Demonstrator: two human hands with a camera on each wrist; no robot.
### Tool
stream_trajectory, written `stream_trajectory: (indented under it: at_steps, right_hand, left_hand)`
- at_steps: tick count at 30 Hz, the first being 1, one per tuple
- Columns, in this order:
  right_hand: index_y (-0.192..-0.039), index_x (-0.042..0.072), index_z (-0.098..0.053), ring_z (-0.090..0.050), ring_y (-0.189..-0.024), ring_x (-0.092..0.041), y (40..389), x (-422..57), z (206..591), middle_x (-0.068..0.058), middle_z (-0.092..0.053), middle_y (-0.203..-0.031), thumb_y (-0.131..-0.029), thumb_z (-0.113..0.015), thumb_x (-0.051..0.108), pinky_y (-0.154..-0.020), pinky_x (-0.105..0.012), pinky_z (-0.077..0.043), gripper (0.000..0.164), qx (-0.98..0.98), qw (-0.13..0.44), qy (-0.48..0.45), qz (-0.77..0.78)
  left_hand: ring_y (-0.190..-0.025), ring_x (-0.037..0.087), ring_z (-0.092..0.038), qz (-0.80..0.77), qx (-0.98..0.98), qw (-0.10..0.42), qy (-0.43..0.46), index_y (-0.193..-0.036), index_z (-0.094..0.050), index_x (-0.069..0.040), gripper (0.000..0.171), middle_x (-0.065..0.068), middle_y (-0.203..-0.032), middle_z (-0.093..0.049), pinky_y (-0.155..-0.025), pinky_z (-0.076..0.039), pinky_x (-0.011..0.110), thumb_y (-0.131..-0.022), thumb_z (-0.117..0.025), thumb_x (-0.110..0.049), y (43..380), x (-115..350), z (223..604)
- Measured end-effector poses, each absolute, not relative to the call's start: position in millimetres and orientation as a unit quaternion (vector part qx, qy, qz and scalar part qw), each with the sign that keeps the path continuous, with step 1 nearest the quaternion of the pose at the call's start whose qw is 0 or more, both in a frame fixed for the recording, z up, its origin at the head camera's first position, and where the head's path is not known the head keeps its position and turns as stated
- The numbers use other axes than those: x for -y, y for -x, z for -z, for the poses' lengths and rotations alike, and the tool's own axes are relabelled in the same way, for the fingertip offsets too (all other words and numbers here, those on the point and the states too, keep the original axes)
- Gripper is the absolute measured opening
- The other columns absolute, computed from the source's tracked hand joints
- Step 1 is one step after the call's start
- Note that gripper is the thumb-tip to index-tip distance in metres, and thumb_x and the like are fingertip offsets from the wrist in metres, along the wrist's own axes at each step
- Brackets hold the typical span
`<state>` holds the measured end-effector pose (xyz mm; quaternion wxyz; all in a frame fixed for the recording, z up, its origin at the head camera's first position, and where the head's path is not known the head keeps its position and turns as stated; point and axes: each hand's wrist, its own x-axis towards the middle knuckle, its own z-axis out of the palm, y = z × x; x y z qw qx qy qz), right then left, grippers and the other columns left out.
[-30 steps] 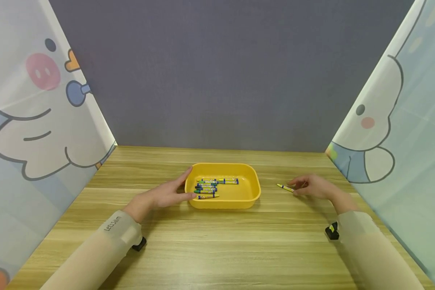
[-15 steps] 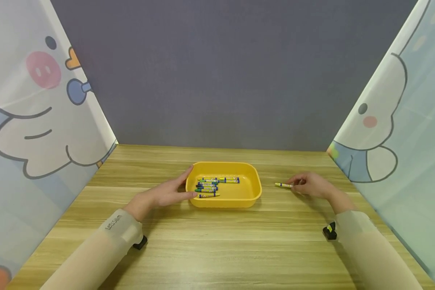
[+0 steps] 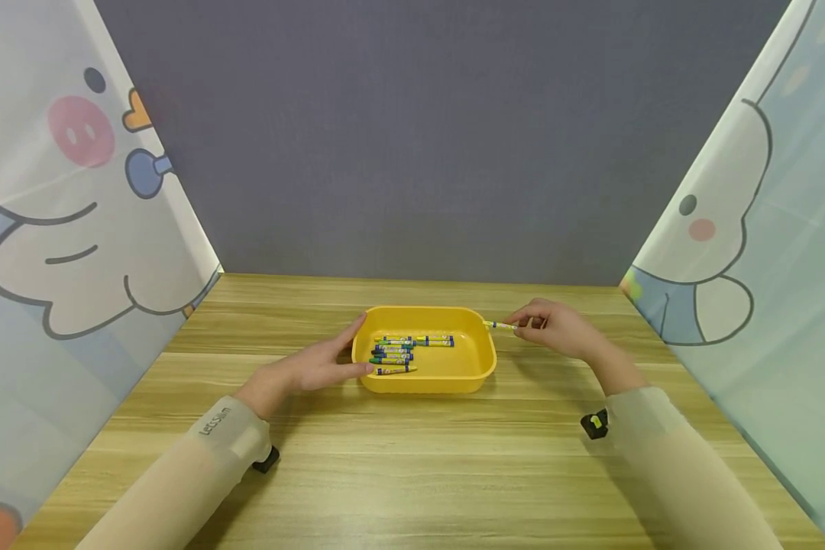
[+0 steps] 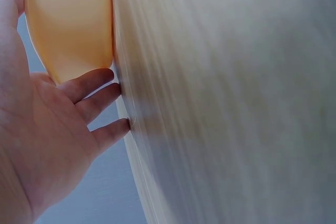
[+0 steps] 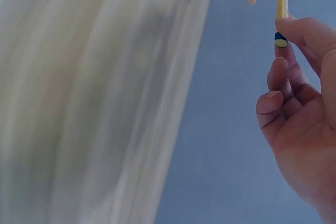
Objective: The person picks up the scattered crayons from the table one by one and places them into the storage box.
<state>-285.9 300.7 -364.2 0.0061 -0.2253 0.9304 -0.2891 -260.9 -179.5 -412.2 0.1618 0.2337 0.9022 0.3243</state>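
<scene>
My left hand (image 3: 316, 368) holds the left end of a yellow plastic tray (image 3: 426, 385), its thumb over the near rim and index finger at the far corner. In the left wrist view, the other fingers (image 4: 97, 100) lie low beside the tray's wall. A yellow crayon (image 3: 500, 326) with blue bands is pinched between the thumb and fingertips of my right hand (image 3: 557, 327). Its pointed tip overlaps the tray's right rim in the head view; the right wrist view shows the crayon (image 5: 282, 6) raised above the tabletop. Several crayons (image 3: 393, 352) lie inside the tray, mostly at its left.
The wooden table (image 3: 412, 466) runs back to a dark grey panel (image 3: 412, 145). Cartoon-printed cloths hang at the left (image 3: 62, 252) and right (image 3: 791, 305). Bare wood surrounds the tray, and the tray's right half shows its bare floor.
My right hand has lifted the yellow crayon off the table and carried it left and away from me to the tray's right rim. The left hand has stayed on the tray.
</scene>
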Motion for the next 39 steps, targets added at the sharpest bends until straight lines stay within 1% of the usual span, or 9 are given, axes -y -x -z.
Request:
stream_trajectory:
  at_steps: [5,9,11,14,19,26,29,32,39]
  right_hand:
    - [-0.125,0.015,-0.083,-0.059,-0.086,-0.018,293,-265,359,-0.005,-0.071,-0.105,-0.103,-0.077,0.015,-0.070,-0.029,-0.052,0.023,-0.916,0.002,0.254,0.309]
    - [-0.124,0.017,-0.084,-0.059,-0.087,-0.019,297,-238,359,-0.003,-0.071,-0.105,-0.103,-0.076,0.016,-0.072,-0.030,-0.051,0.022,-0.909,0.003,0.266,0.320]
    - [-0.124,0.018,-0.084,-0.059,-0.088,-0.019,299,-227,361,-0.002,-0.071,-0.105,-0.104,-0.076,0.016,-0.072,-0.030,-0.050,0.022,-0.906,0.005,0.270,0.325]
    - [-0.124,0.015,-0.084,-0.058,-0.089,-0.019,302,-212,366,-0.002,-0.071,-0.105,-0.104,-0.076,0.015,-0.074,-0.031,-0.050,0.022,-0.901,0.006,0.279,0.332]
    - [-0.125,0.014,-0.083,-0.058,-0.091,-0.017,306,-192,378,-0.003,-0.069,-0.106,-0.104,-0.075,0.013,-0.077,-0.030,-0.050,0.022,-0.893,0.009,0.289,0.344]
    - [-0.123,0.014,-0.084,-0.058,-0.091,-0.016,310,-182,390,-0.003,-0.067,-0.104,-0.102,-0.075,0.010,-0.081,-0.030,-0.051,0.023,-0.898,0.023,0.296,0.325]
    - [-0.121,0.015,-0.084,-0.057,-0.088,-0.014,311,-182,393,-0.002,-0.066,-0.102,-0.100,-0.074,0.009,-0.080,-0.030,-0.051,0.024,-0.906,0.016,0.301,0.298]
    - [-0.118,0.017,-0.085,-0.057,-0.086,-0.014,311,-181,393,-0.001,-0.066,-0.102,-0.099,-0.073,0.010,-0.080,-0.033,-0.052,0.023,-0.913,0.005,0.312,0.263]
    - [-0.113,0.021,-0.084,-0.063,-0.092,-0.012,309,-176,395,0.001,-0.069,-0.106,-0.099,-0.071,0.013,-0.090,-0.038,-0.058,0.021,-0.930,0.022,0.319,0.179]
  left_hand:
    - [-0.165,0.039,-0.034,-0.322,-0.903,0.163,-0.234,-0.177,0.008,-0.035,0.109,0.015,-0.181,-0.028,-0.135,-0.026,0.062,-0.103,-0.064,-0.069,262,179,412]
    - [-0.165,0.039,-0.034,-0.321,-0.903,0.162,-0.234,-0.177,0.008,-0.035,0.109,0.015,-0.181,-0.028,-0.135,-0.026,0.062,-0.103,-0.064,-0.070,262,179,412]
    - [-0.165,0.039,-0.034,-0.319,-0.904,0.162,-0.233,-0.177,0.008,-0.036,0.109,0.015,-0.181,-0.028,-0.134,-0.026,0.063,-0.103,-0.063,-0.070,262,180,412]
    - [-0.165,0.040,-0.034,-0.316,-0.906,0.162,-0.231,-0.177,0.008,-0.037,0.109,0.015,-0.182,-0.027,-0.134,-0.026,0.064,-0.102,-0.063,-0.072,262,180,412]
    - [-0.164,0.041,-0.035,-0.310,-0.909,0.156,-0.232,-0.178,0.007,-0.035,0.109,0.015,-0.181,-0.029,-0.134,-0.027,0.064,-0.102,-0.063,-0.072,262,180,411]
    - [-0.163,0.043,-0.036,-0.309,-0.909,0.153,-0.233,-0.178,0.006,-0.036,0.109,0.016,-0.180,-0.030,-0.133,-0.028,0.064,-0.102,-0.064,-0.072,262,179,410]
    - [-0.163,0.044,-0.036,-0.308,-0.910,0.153,-0.232,-0.177,0.007,-0.037,0.109,0.016,-0.181,-0.029,-0.133,-0.028,0.064,-0.102,-0.063,-0.072,262,179,409]
    - [-0.163,0.043,-0.037,-0.307,-0.910,0.153,-0.233,-0.177,0.007,-0.037,0.108,0.017,-0.180,-0.029,-0.133,-0.029,0.064,-0.102,-0.062,-0.072,262,179,409]
    - [-0.161,0.043,-0.040,-0.303,-0.911,0.148,-0.238,-0.178,0.007,-0.035,0.108,0.018,-0.178,-0.034,-0.132,-0.031,0.064,-0.103,-0.062,-0.072,262,180,411]
